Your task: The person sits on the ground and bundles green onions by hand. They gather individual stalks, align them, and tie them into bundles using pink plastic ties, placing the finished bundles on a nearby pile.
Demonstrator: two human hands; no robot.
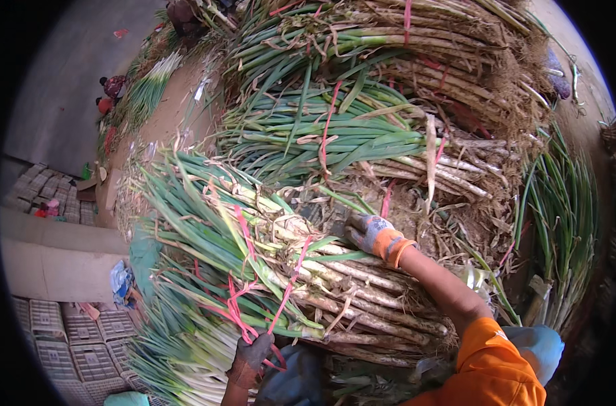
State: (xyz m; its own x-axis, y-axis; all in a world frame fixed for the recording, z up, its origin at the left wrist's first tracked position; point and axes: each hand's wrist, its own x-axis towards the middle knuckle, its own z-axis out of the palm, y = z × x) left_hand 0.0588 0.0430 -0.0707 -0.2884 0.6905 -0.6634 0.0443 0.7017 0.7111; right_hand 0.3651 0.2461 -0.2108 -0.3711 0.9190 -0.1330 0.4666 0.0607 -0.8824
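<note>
A large bundle of long green onions (369, 294) lies before me, leaves to the left and dirty roots to the right. Pink plastic twine (293, 284) crosses it. My left hand (251, 355), in a dark glove, is closed on gathered strands of that twine at the bundle's near side. My right hand (374, 234), in a grey and orange glove, is at the bundle's far edge with its fingers bent. Whether it grips anything cannot be seen. Near my left hand lie cleaner onions with white stems (206, 355).
Beyond are more tied onion bundles (328, 127), stacked high at the back. Loose green onions (562, 213) lie on the right. Plastic crates (59, 350) stand at lower left, beside a blue plastic bag (121, 284). A person (114, 87) is at far left.
</note>
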